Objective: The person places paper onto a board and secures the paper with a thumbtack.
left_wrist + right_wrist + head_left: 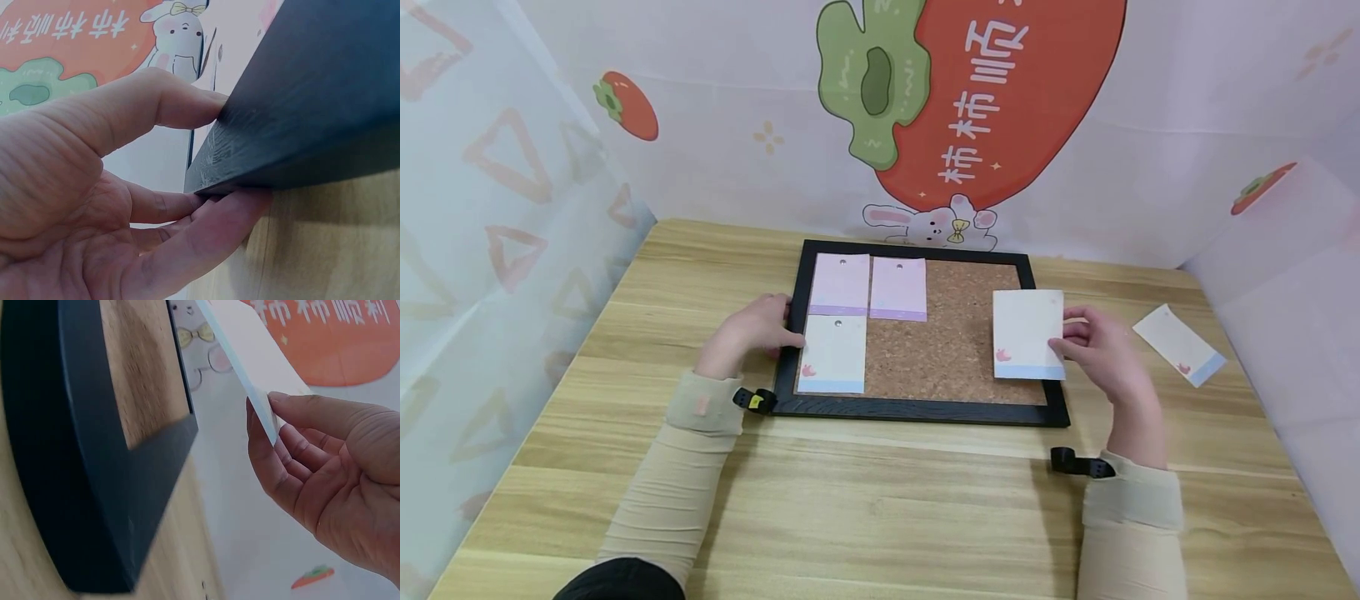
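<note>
A cork board (940, 362) in a black frame lies on the table. My left hand (751, 327) grips the frame's left side; in the left wrist view the thumb is on the frame's face and the fingers lie against its outer edge. Between thumb and fingers my right hand (1101, 350) pinches a white note card (1028, 329) with a blue band, held above the board's right side. The right wrist view shows this card (250, 347) tilted and apart from the frame. Two pink cards (840, 283) and a white card (832, 354) are pinned on the board's left part.
A second loose white card (1180, 346) with a blue band lies slanted on the wooden table (880, 500), right of my right hand. Behind the table hangs a printed backdrop (722, 167). A black round object (621, 579) shows at the bottom left.
</note>
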